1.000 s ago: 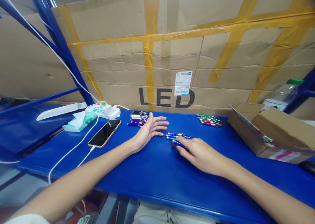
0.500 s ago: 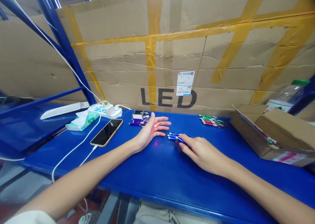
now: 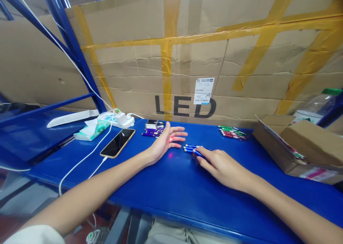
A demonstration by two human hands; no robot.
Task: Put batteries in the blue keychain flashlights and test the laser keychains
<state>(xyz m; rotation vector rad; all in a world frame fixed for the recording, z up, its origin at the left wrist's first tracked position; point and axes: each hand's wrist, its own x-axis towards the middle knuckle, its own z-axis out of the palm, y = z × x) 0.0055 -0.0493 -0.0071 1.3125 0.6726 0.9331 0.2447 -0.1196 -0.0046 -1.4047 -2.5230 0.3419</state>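
My right hand (image 3: 221,165) pinches a slim blue metal laser pointer (image 3: 197,153) and aims it leftward. More blue pointers (image 3: 189,147) lie on the table just beyond its fingertips. My left hand (image 3: 167,141) is held on edge with the fingers stretched out and the palm turned toward the pointer. Red light glows on that palm, and a red spot shows on the tabletop below. Behind the left hand lie black, white and purple pointers (image 3: 152,129), partly covered by it. Green and red pointers (image 3: 232,132) form another row at the back right.
A blue table (image 3: 166,190) carries a phone (image 3: 118,143) on a white cable, a tissue pack (image 3: 91,130) and a power strip (image 3: 112,119) at left. An open cardboard box (image 3: 302,154) stands at right, near a green-capped bottle (image 3: 316,104). A large cardboard panel (image 3: 128,69) closes the back.
The view has shifted slightly. Both hands keep nearly the same pose, and the red glow stays on my left palm.
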